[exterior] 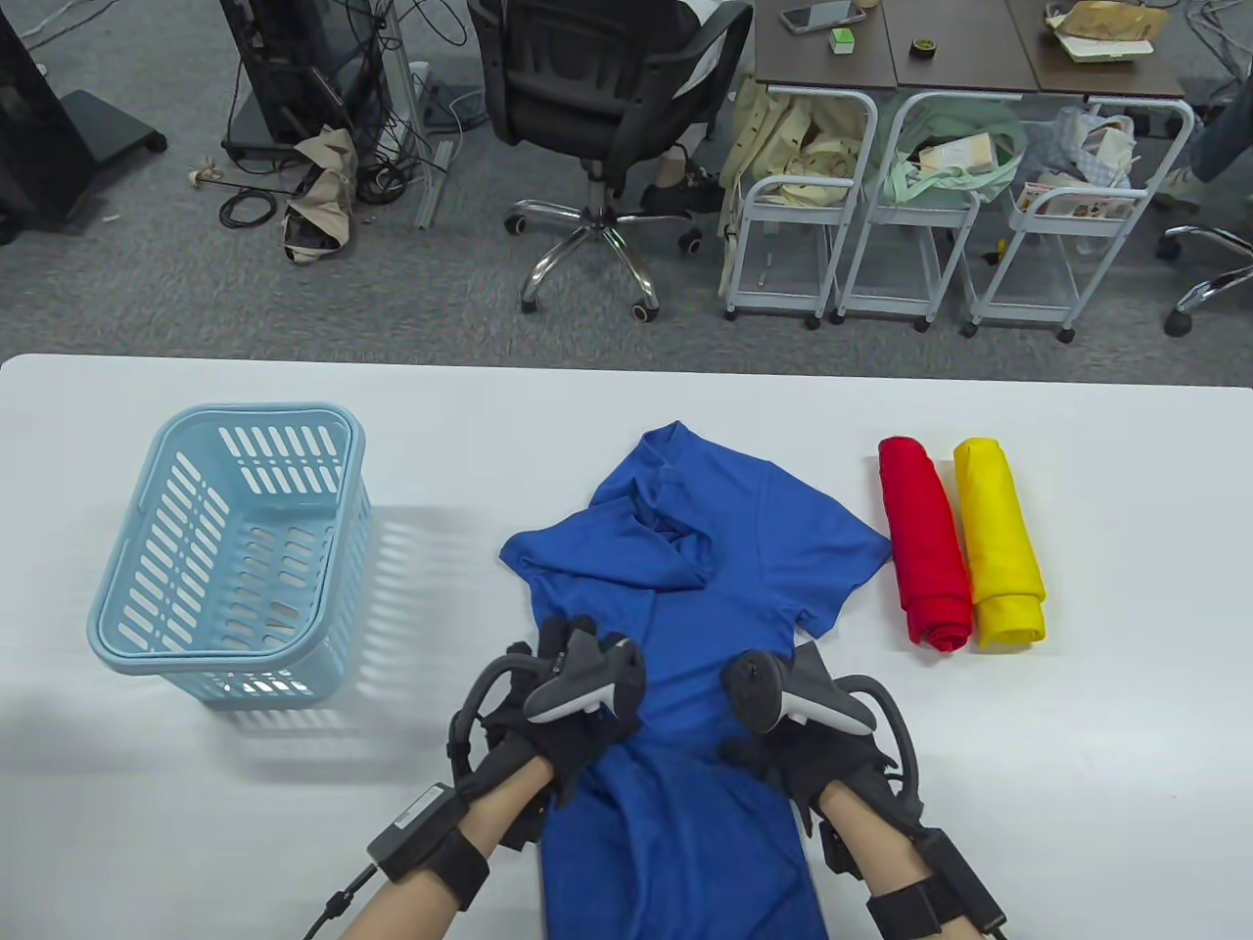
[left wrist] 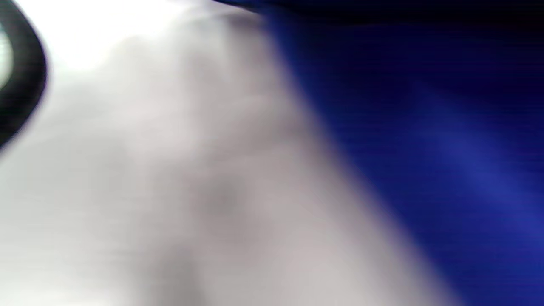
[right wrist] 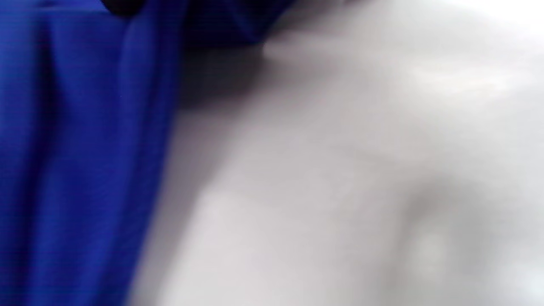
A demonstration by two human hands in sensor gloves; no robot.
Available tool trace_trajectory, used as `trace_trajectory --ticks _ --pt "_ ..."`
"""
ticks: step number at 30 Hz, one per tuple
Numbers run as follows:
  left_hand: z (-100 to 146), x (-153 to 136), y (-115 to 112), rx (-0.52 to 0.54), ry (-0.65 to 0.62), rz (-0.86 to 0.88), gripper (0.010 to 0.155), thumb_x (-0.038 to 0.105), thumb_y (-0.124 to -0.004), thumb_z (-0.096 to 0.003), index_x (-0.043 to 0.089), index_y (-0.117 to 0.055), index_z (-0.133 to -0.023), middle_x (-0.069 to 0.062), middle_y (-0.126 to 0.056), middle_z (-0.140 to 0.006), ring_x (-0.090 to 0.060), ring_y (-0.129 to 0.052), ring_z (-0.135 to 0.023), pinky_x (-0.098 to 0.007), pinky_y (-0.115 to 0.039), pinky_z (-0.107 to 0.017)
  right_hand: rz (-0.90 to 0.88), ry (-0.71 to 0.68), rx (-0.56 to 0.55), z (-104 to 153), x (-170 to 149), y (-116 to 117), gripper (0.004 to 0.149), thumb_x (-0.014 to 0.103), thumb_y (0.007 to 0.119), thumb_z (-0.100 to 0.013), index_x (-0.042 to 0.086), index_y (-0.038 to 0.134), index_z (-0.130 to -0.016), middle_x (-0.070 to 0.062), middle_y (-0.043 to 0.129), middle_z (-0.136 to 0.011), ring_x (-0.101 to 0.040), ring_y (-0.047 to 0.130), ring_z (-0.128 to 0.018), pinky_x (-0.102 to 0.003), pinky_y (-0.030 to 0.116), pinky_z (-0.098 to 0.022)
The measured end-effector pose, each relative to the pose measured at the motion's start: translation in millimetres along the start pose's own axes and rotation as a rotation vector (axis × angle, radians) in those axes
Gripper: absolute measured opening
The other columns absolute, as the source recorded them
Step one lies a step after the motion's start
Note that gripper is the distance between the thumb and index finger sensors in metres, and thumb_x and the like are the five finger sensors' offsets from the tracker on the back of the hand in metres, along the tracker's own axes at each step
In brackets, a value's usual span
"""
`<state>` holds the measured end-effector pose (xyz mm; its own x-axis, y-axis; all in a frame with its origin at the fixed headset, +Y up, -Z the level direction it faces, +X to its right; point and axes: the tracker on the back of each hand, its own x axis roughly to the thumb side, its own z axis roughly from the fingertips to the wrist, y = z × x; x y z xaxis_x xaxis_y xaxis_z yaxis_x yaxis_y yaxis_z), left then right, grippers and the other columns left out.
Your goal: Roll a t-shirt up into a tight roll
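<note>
We see the blue shirt point(exterior: 685, 627) spread on the table point(exterior: 1077, 783), running between our left hand point(exterior: 563, 725) and right hand point(exterior: 812, 744). Both rest at its edges; whether the fingers grasp cloth, we cannot tell.

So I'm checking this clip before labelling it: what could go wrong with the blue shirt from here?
The blue shirt is bunched and folded over near its collar, so rolling now would likely give a lumpy, loose roll. Its near end hangs over the table edge and might drag it askew. Its right sleeve touches the red roll, which smoothing could nudge. How the left hand and right hand grip is unclear.
</note>
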<state>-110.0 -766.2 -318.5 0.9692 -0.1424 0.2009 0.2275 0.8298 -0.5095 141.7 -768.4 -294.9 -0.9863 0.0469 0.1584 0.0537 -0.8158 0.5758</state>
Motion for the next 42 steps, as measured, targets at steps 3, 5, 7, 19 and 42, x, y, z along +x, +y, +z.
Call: trace_trajectory --ticks 3,5,7,19,42 --pt "5 -38 7 -0.031 0.254 -0.086 0.073 0.045 -0.067 -0.0545 0.034 -0.025 -0.113 -0.009 -0.022 -0.125 -0.041 -0.024 -0.115 -0.065 -0.037 -0.08 -0.077 0.05 -0.025 -14 -16 -8 0.075 0.051 0.06 -0.061 0.024 0.015 -0.116 -0.007 0.01 -0.12 -0.036 0.011 -0.113 -0.054 0.034 -0.078" --pt "9 -41 7 -0.013 0.317 -0.337 0.074 0.04 -0.071 -0.0538 0.034 -0.029 -0.113 -0.008 -0.028 -0.125 -0.039 -0.032 -0.115 -0.063 -0.042 -0.08 -0.116 0.08 -0.062 -19 -23 -13 0.072 0.047 0.06 -0.062 0.024 0.019 -0.117 -0.007 0.012 -0.12 -0.036 0.013 -0.113 -0.055 0.035 -0.078" --pt "19 -34 10 0.067 0.314 -0.382 0.069 0.044 -0.065 -0.0551 0.034 -0.031 -0.114 -0.008 -0.028 -0.125 -0.039 -0.036 -0.116 -0.063 -0.043 -0.08 -0.173 0.11 -0.095 -19 -27 -15 0.069 0.042 0.061 -0.063 0.024 0.023 -0.117 -0.009 0.015 -0.121 -0.038 0.014 -0.113 -0.055 0.034 -0.078" --pt "-3 54 14 0.101 0.018 -0.115 0.082 0.068 -0.05 -0.0469 0.029 -0.026 -0.115 -0.013 -0.033 -0.121 -0.035 -0.056 -0.102 -0.055 -0.054 -0.077 0.093 0.003 0.017 6 17 5 0.085 0.059 0.06 -0.056 0.024 0.01 -0.116 -0.012 0.008 -0.119 -0.041 0.015 -0.112 -0.056 0.037 -0.077" --pt "21 6 1 0.077 -0.042 -0.019 0.072 0.061 -0.057 -0.051 0.031 -0.039 -0.114 -0.011 -0.044 -0.123 -0.036 -0.058 -0.109 -0.056 -0.056 -0.077 0.05 -0.04 0.006 -3 29 5 0.085 0.062 0.058 -0.057 0.023 0.01 -0.116 -0.013 0.005 -0.119 -0.044 0.009 -0.11 -0.058 0.033 -0.077"
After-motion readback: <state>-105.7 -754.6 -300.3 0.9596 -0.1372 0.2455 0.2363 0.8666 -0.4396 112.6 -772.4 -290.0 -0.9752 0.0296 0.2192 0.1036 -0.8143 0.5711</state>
